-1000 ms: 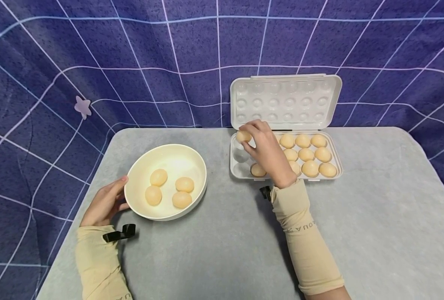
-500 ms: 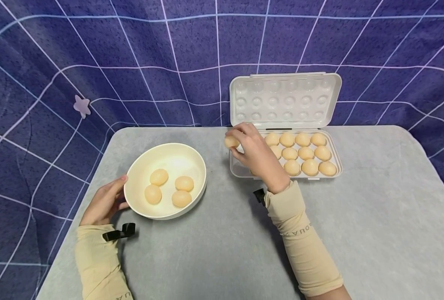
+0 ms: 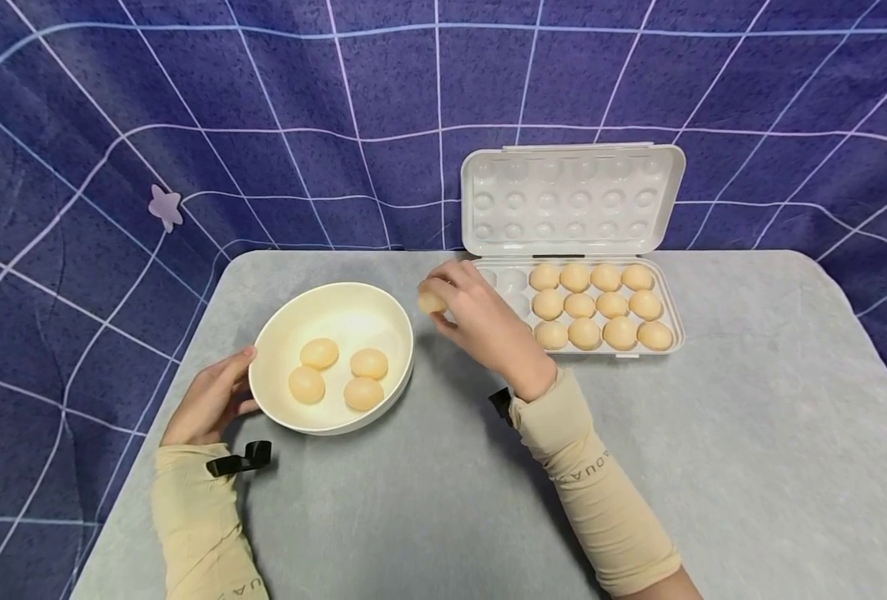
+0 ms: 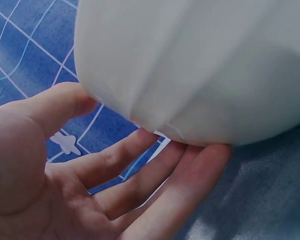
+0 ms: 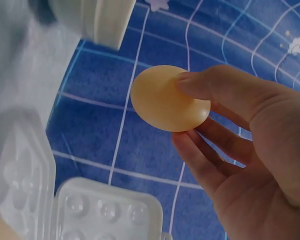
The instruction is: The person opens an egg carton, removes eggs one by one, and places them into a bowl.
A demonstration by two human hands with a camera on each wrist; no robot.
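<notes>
My right hand [image 3: 481, 321] pinches a light tan egg [image 3: 432, 302] between thumb and fingertips, in the air between the carton and the bowl. The right wrist view shows the thumb on one side of that egg [image 5: 157, 100] and fingertips on the other. My left hand [image 3: 211, 400] holds the cream bowl [image 3: 349, 310] at its left side, thumb at the rim. Its fingers touch the bowl's outer wall [image 4: 190, 75] lower down, in the left wrist view. Several eggs [image 3: 318, 353] lie in the bowl. More eggs [image 3: 580, 305] fill the right part of the white egg carton [image 3: 517, 307].
The carton's lid [image 3: 574, 200] stands raised at the back, against a blue gridded curtain [image 3: 383, 92]. Grey tabletop [image 3: 428, 492] stretches before the bowl and carton. A pale star [image 3: 165, 207] shows on the curtain at left.
My right hand has carried the egg left, from above the carton's left end to near the bowl's right rim. The left hand and bowl have stayed put.
</notes>
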